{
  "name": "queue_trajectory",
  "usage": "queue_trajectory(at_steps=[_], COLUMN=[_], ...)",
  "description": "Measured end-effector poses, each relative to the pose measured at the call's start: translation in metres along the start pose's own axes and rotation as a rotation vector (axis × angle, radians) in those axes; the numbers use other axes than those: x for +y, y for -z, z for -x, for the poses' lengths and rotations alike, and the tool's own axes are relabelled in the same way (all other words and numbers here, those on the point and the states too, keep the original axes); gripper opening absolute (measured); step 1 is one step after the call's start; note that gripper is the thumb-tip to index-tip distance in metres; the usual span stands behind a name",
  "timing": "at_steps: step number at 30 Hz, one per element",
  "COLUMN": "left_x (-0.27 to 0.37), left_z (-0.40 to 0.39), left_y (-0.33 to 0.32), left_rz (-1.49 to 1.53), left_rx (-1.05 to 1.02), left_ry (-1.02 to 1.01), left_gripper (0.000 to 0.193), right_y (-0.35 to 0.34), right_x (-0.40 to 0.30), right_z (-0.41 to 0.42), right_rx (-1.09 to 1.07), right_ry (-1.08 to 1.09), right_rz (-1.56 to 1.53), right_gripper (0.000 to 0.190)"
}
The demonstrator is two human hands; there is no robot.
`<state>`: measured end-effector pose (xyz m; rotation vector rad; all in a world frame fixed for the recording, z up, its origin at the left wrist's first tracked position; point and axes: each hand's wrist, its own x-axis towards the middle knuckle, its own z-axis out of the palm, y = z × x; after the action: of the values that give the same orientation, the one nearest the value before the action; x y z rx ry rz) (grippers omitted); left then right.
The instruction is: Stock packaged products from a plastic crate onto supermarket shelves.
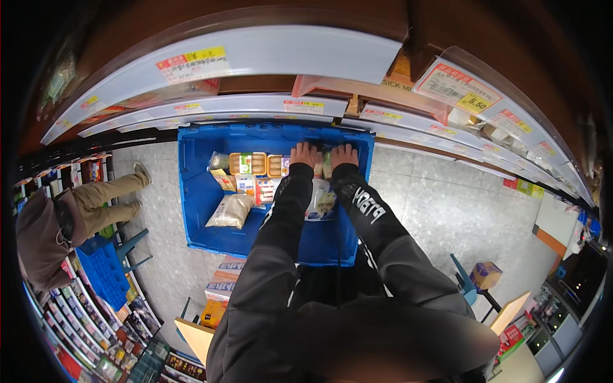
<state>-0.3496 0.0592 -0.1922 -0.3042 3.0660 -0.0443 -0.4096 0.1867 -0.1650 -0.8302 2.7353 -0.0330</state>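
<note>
A blue plastic crate (206, 191) stands before me, with several food packages inside. Both my left hand (304, 154) and my right hand (344, 154) reach into its far right part. Between them is a partly hidden clear package (327, 167); whether the fingers grip it cannot be told. Left of my left hand are an orange tray of wrapped round food (248, 163) and a similar tray (275, 165). A printed clear pouch (322, 203) lies by my left forearm. Further left sit a pale filled bag (232, 209), a red-and-white pack (265, 190) and a yellow-labelled packet (223, 179).
Store shelves with price-tag rails (306, 45) curve along the crate's far side. At left, a person (48, 234) stands by a blue basket (103, 268). Cartons (222, 282) are stacked behind the crate. A purple box (486, 275) and a chair (463, 282) are at right.
</note>
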Motion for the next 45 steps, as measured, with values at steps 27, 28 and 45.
queue_trajectory(at_steps=[27, 28, 45], left_x=[-0.247, -0.253, -0.272], left_z=[0.386, 0.390, 0.377], left_y=[0.285, 0.288, 0.296], left_rz=[2.496, 2.469, 2.298], left_rx=[0.397, 0.435, 0.535], left_ry=[0.297, 0.292, 0.024], left_gripper=[0.050, 0.050, 0.052], right_y=[0.178, 0.181, 0.214], right_x=[-0.207, -0.228, -0.330], right_z=[0.308, 0.311, 0.290], right_rx=[-0.623, -0.775, -1.065], right_ry=[-0.080, -0.212, 0.709], right_rz=[-3.119, -3.163, -2.975], right_gripper=[0.029, 0.029, 0.056])
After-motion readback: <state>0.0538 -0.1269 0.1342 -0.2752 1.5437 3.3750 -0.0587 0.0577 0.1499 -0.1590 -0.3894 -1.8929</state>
